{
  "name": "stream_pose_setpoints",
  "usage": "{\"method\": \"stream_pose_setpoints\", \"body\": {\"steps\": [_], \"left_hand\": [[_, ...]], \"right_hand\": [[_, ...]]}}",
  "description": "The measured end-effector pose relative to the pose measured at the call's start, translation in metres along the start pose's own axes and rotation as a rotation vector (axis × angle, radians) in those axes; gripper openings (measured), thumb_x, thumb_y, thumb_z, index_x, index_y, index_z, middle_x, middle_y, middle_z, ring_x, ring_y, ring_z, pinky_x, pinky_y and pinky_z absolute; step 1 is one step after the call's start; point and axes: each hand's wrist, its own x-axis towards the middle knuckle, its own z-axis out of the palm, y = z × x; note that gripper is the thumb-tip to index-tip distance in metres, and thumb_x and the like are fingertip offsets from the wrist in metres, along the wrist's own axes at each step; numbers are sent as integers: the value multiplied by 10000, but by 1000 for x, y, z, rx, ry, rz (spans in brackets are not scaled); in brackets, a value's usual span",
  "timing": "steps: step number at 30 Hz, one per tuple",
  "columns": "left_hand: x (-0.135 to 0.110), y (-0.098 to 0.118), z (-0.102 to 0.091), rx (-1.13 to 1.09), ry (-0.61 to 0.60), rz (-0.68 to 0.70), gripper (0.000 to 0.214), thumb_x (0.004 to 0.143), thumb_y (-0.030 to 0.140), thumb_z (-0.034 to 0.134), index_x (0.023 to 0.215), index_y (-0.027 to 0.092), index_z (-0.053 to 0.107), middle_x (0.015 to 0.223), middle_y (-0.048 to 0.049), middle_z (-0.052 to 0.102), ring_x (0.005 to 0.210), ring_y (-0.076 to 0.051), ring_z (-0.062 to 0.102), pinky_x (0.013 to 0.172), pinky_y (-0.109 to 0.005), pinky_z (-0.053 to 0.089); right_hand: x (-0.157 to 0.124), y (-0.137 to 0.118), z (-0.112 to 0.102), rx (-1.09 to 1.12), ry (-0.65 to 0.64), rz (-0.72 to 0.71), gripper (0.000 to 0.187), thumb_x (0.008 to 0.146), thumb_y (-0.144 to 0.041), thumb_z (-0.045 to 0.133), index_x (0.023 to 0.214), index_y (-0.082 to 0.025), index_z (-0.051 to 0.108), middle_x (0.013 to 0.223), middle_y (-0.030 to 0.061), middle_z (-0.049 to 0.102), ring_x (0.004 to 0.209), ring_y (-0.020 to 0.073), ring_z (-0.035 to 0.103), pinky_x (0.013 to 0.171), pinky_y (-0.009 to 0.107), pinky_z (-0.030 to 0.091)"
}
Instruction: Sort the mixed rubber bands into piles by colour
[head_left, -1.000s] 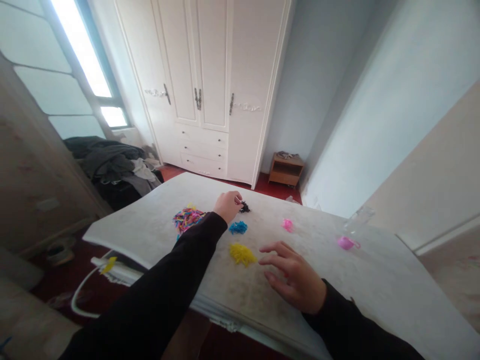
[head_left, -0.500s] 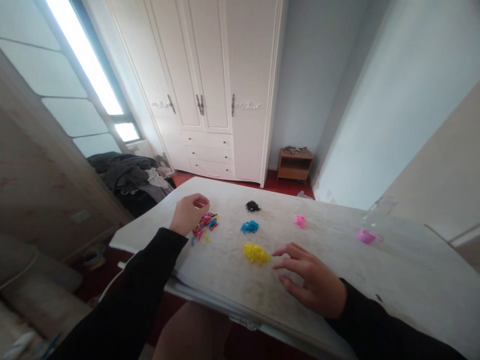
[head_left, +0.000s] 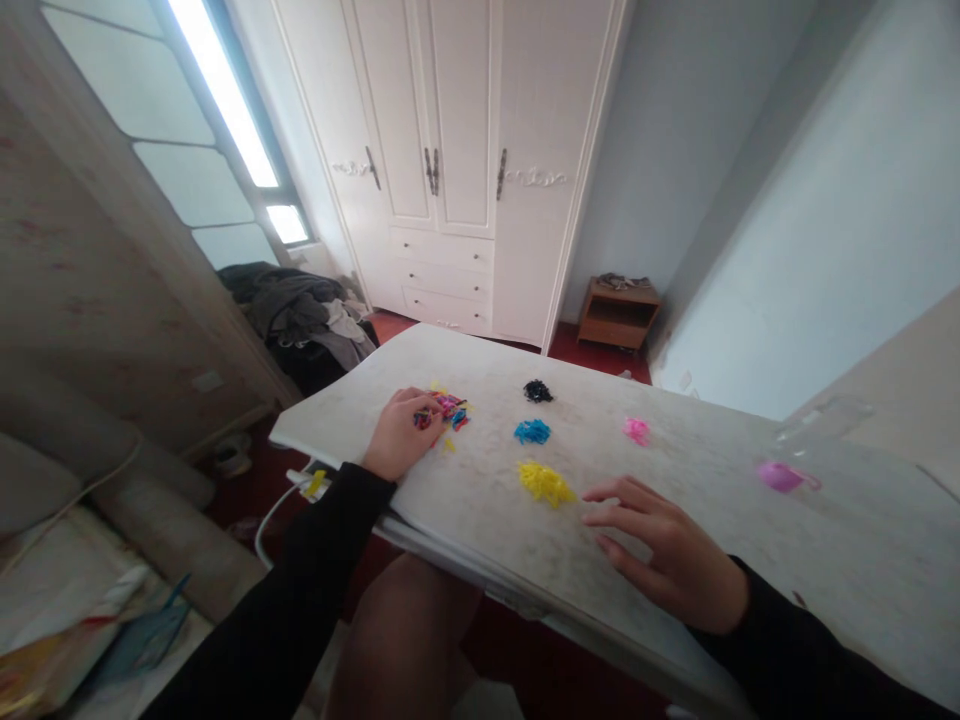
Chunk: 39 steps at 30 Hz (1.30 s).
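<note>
My left hand (head_left: 401, 435) rests at the mixed pile of small coloured strip-like pieces (head_left: 453, 404), at the left of the white table. Its fingers curve over the near side, thumb and fingers apart, with pieces showing between them. My right hand (head_left: 660, 540) hovers low by the yellow pile (head_left: 545, 483), fingers spread and nothing in them. Beyond the yellow pieces lie a blue pile (head_left: 532, 431) and a black pile (head_left: 538, 391). A pink pile (head_left: 637, 431) sits further right.
On the table's right side are a pink-purple object with a thin tail (head_left: 781, 477) and a clear container lying behind it (head_left: 825, 422). The near table edge (head_left: 480, 575) runs above my knee. A wardrobe (head_left: 450, 150), a small wooden cabinet (head_left: 619, 312) and heaped clothes (head_left: 307, 315) stand beyond.
My left hand has come down from above the mixed pile to its near side, fingers now among the pieces. The right hand keeps its place by the yellow pile. The whole view has shifted.
</note>
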Motion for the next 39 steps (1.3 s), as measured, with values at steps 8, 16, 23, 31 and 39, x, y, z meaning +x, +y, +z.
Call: {"method": "stream_pose_setpoints", "body": {"steps": [8, 16, 23, 31, 39], "left_hand": [[-10, 3, 0, 89, -42, 15, 237, 776, 170, 659, 1009, 207, 672, 1120, -80, 666, 1079, -271, 568, 997, -431, 459], [-11, 3, -5, 44, -8, -62, 152, 738, 136, 664, 877, 197, 658, 1007, -82, 640, 1014, -276, 558, 966, -423, 462], [-16, 0, -8, 13, -11, -82, 79, 762, 131, 656, 753, 205, 628, 903, -63, 607, 942, -253, 565, 901, -394, 470], [-25, 1, -8, 43, 8, -32, 52, 825, 218, 672, 869, 206, 699, 918, -67, 622, 942, -256, 588, 903, -396, 476], [-26, 4, -9, 36, -2, -14, 50, 825, 223, 672, 793, 212, 635, 896, -57, 625, 939, -247, 597, 890, -380, 476]], "right_hand": [[5, 11, -16, -74, 79, -21, 174, 941, -161, 585, 1056, -234, 693, 1128, 99, 686, 1003, 218, 681, 823, 343, 593], [6, 37, -36, -196, 238, 47, 135, 922, -163, 634, 1000, -236, 717, 1097, 87, 692, 1003, 245, 693, 886, 404, 574], [6, 47, -44, -203, 323, 100, 140, 919, -155, 638, 992, -237, 724, 1053, 71, 697, 960, 235, 699, 873, 405, 567], [7, 44, -40, -193, 319, 102, 133, 926, -175, 629, 983, -243, 728, 1052, 76, 707, 969, 240, 704, 877, 413, 573], [6, 42, -38, -181, 300, 120, 122, 926, -175, 630, 973, -236, 725, 1065, 80, 699, 988, 243, 698, 892, 418, 568]]}}
